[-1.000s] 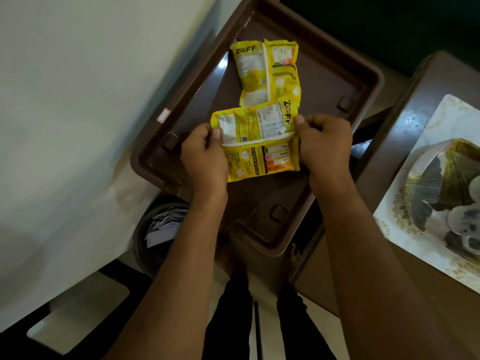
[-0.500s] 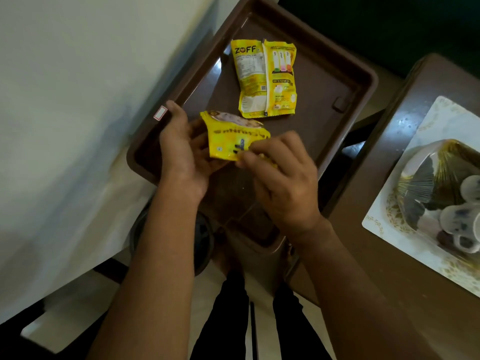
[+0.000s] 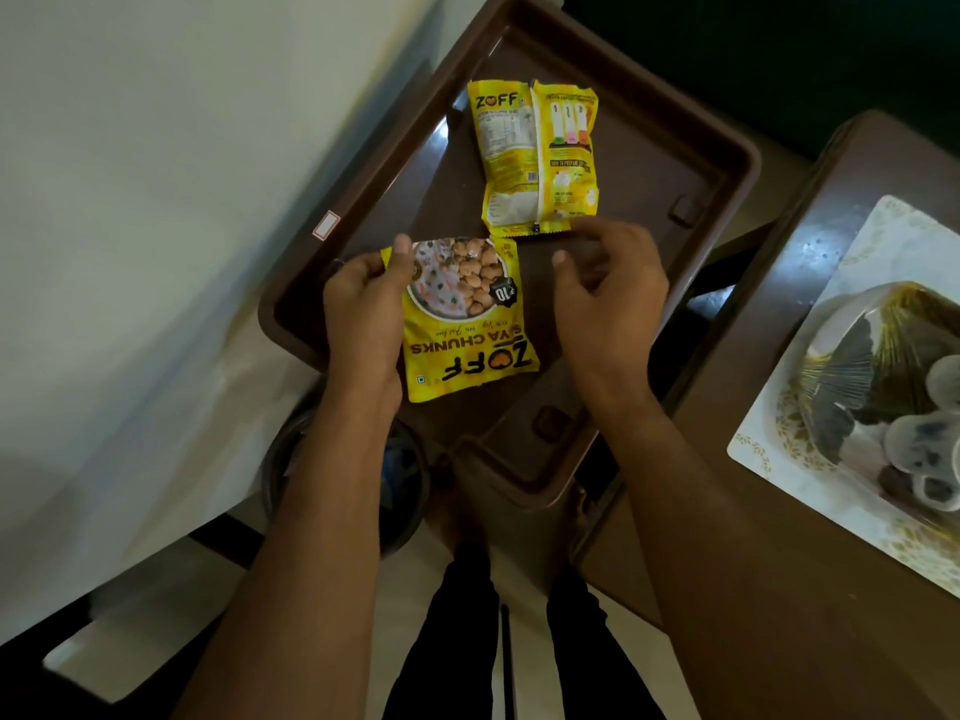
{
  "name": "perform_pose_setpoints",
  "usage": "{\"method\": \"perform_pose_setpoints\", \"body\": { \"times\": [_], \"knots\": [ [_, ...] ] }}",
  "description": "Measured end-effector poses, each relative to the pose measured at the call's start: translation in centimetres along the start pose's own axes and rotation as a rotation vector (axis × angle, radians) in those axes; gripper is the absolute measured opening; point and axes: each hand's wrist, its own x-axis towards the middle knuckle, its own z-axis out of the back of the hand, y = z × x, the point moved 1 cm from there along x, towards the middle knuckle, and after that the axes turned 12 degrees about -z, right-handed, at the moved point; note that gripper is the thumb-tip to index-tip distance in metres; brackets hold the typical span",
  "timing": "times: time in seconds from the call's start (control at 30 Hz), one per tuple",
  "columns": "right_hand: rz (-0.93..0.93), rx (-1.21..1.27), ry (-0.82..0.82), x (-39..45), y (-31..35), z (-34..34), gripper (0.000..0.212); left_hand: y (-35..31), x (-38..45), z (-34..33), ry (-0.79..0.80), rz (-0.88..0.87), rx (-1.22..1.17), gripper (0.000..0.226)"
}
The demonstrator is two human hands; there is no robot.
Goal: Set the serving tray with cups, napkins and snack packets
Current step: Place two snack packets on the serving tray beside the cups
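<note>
A: Where do the snack packets sit?

B: One yellow Zoff packet [image 3: 537, 158] lies flat, back side up, on the brown serving tray [image 3: 722, 163] in the upper middle of the frame; the soya chunks packet [image 3: 467, 324] sits at centre, face up, over the tray's near-left part.

A: And the hands?

B: The left hand [image 3: 363, 309] pinches that packet's left edge, thumb on top; the right hand [image 3: 608, 288] hovers just beside it, fingers loosely curled, holding nothing.

A: How will the packet handle?

B: Light and crinkly, I judge; glossy film, so likely slippery, and it flexes; pinch a sealed edge or corner rather than squeezing the middle, since the chunks may crush.

A: Cups and napkins?

B: None on the tray yet; cups [image 3: 930, 439] rest on a patterned tray [image 3: 769, 439] at the right.
</note>
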Motion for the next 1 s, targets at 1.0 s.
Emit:
{"method": "perform_pose_setpoints", "body": {
  "times": [1.0],
  "knots": [
    [0.493, -0.029, -0.092, 0.4, 2.2, 0.8, 0.023, -4.5, -2.0, -9.0, 0.394, 0.134, -0.486, 0.069]
  ]
}}
